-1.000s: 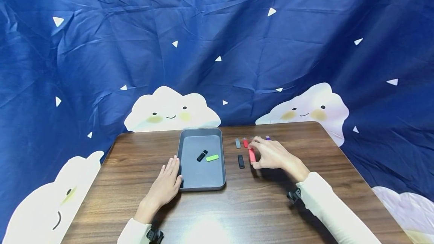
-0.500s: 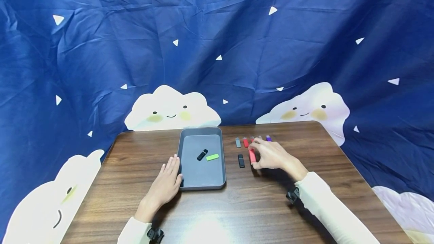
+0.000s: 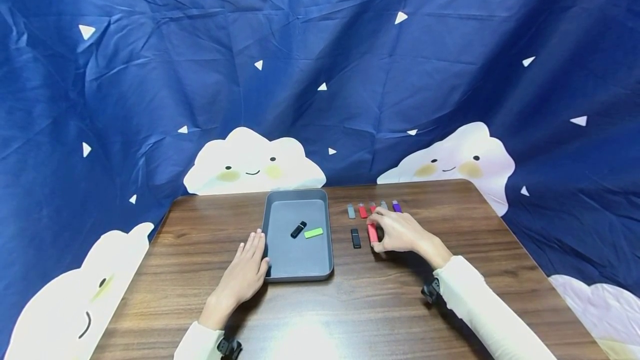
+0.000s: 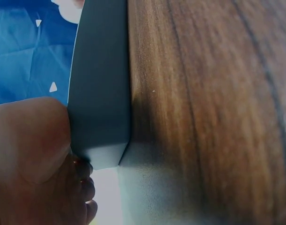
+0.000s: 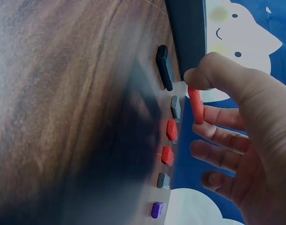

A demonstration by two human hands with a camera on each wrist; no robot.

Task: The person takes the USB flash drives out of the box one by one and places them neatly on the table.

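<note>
My right hand (image 3: 400, 231) pinches a red USB stick (image 3: 373, 233) between thumb and fingertips; in the right wrist view this red stick (image 5: 196, 104) is raised off the table. Just left of it a black USB stick (image 3: 355, 238) lies on the wood. With straight fingers, my left hand (image 3: 243, 269) rests against the left side of a grey tray (image 3: 296, 277). In the left wrist view the thumb side of that hand (image 4: 30, 140) touches the tray wall (image 4: 99, 89). Inside the tray lie a black USB stick (image 3: 298, 230) and a green USB stick (image 3: 313, 233).
Behind my right hand stands a row of small USB sticks: a grey one (image 3: 351, 211), a red one (image 3: 362, 211), another red one (image 5: 167, 155), a second grey one (image 5: 163, 180) and a purple one (image 3: 396, 206). A blue cloud-print curtain (image 3: 320, 71) hangs behind the wooden table (image 3: 200, 226).
My right hand has shifted slightly toward me with the red USB stick, uncovering more of the row behind it. The left hand and tray look unchanged.
</note>
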